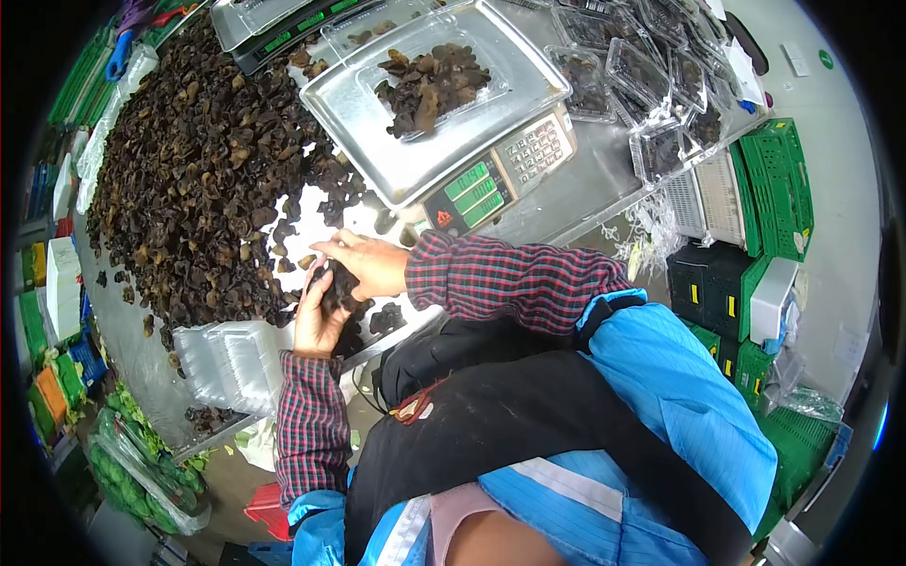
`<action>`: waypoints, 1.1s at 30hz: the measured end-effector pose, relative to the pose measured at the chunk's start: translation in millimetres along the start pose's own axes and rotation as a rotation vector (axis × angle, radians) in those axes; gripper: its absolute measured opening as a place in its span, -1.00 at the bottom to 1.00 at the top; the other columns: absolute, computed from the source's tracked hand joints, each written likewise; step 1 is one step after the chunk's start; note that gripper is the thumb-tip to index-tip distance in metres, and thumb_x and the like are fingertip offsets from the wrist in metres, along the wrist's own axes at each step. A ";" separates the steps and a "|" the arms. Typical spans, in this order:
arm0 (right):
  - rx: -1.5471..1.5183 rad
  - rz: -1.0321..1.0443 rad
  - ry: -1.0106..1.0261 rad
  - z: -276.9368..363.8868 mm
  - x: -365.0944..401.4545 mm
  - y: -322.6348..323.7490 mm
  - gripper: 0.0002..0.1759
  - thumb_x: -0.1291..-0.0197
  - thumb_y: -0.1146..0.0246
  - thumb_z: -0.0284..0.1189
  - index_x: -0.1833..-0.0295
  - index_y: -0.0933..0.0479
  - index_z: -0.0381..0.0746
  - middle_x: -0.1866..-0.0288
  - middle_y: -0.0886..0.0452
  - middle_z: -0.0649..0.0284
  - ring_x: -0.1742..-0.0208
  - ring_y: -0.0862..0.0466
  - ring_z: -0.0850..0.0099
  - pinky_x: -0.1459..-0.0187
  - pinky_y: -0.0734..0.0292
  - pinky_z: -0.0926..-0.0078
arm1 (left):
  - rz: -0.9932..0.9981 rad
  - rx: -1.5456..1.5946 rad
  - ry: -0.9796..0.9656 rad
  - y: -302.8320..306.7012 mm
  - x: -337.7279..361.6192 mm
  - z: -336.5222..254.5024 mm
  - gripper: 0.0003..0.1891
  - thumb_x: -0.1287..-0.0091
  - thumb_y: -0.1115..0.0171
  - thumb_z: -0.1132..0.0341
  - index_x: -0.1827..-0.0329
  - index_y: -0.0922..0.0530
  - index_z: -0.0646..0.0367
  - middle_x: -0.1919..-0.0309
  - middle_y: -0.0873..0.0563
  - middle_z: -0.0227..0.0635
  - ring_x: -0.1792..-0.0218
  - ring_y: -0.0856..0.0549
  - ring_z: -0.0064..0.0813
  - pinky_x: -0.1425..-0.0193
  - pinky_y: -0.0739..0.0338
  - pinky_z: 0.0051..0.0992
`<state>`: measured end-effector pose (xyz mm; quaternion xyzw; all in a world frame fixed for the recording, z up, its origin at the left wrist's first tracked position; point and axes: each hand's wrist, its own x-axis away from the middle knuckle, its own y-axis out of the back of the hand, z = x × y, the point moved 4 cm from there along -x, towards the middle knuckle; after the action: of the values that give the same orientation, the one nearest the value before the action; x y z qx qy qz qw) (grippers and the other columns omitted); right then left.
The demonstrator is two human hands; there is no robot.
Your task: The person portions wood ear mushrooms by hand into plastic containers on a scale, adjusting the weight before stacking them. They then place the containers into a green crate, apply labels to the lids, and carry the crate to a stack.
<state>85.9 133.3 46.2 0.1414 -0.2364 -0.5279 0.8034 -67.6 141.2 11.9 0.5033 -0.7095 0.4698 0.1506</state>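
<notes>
My left hand cups a clump of dark dried fungus from below, at the near edge of a big heap of the same fungus spread on a steel table. My right hand lies on top of that clump, fingers pointing left, pressing it against the left palm. Just beyond the hands stands a digital scale with a steel pan, and on it a clear plastic tray of fungus.
A stack of empty clear trays sits left of my left hand. Several filled, lidded trays lie at the table's far right. Green and black crates stand on the floor to the right, bagged greens at lower left.
</notes>
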 end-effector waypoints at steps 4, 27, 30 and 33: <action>0.090 0.013 0.037 -1.8 4.2 -11.5 -0.14 0.14 -0.39 -0.50 -0.39 -0.26 -0.15 -0.26 -0.35 0.05 -0.24 -0.47 0.08 -0.20 -0.45 0.20 | -0.097 -0.450 -0.142 39.4 4.4 -9.7 -0.47 -0.22 -0.34 0.41 -0.28 -0.43 0.06 -0.10 -0.58 -0.25 -0.02 -0.65 -0.37 -0.04 -0.59 -0.38; -0.140 -0.923 -0.160 -114.4 41.8 315.2 -0.44 -0.13 -0.33 -0.39 -0.27 -0.43 -0.22 -0.12 -0.54 0.11 -0.05 -0.59 0.37 -0.05 -0.51 0.46 | 0.223 -1.582 -1.131 -232.2 -121.5 -110.2 0.06 0.31 -0.60 0.07 -0.40 -0.32 0.07 -0.32 -0.47 -0.18 -0.43 -0.26 0.00 -0.46 -0.18 -0.13; -0.393 -0.765 -0.281 -135.8 3.9 326.1 -0.26 -0.24 -0.27 -0.35 -0.48 -0.13 -0.21 -0.27 -0.47 0.01 -0.18 -0.56 0.27 -0.13 -0.48 0.40 | 0.256 -1.627 -1.194 -246.8 -139.6 -113.0 -0.12 0.23 -0.57 0.10 -0.29 -0.45 0.07 -0.24 -0.56 -0.28 -0.41 -0.31 -0.08 -0.46 -0.17 -0.12; -1.094 -0.637 -0.130 -154.1 -24.7 324.1 -0.24 -0.31 -0.12 -0.47 -0.52 0.08 -0.31 -0.29 -0.45 -0.01 -0.21 -0.54 0.20 -0.18 -0.49 0.25 | 0.212 -1.671 -1.231 -253.5 -136.1 -99.7 -0.18 0.21 -0.57 0.13 -0.25 -0.49 0.07 -0.19 -0.60 -0.29 -0.40 -0.35 -0.11 -0.45 -0.17 -0.13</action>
<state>412.5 282.9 64.2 -0.2583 0.0726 -0.7930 0.5469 184.4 287.5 100.2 0.3263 -0.8034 -0.4977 0.0213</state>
